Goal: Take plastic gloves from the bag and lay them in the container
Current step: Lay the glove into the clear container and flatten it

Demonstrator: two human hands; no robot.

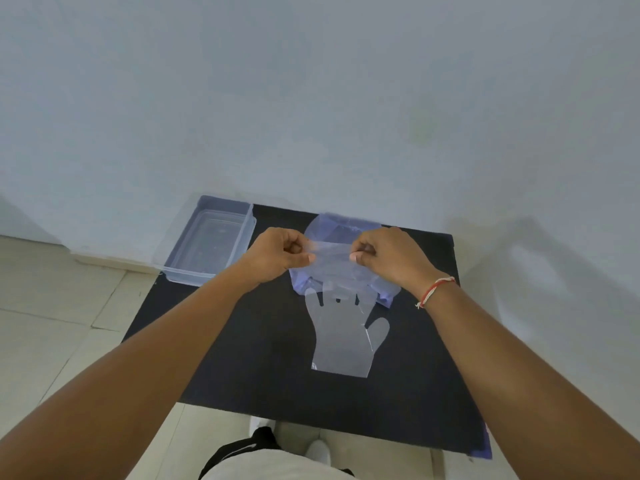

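A bluish plastic bag (346, 226) lies at the far middle of a black table (270, 368). My left hand (277, 254) and my right hand (391, 254) each pinch one end of a thin clear plastic glove (330, 259), stretched between them just above the bag. A second clear glove (341, 337) lies flat on the black surface in front of the bag, fingers pointing toward the bag, cuff toward me. A clear rectangular container (211, 240) stands at the table's far left corner; I see nothing inside it.
A pale wall rises directly behind the table. Tiled floor (52, 323) lies to the left and below. My right wrist wears a red-and-white thread band (434, 289). My shoes (263, 424) show under the table's near edge.
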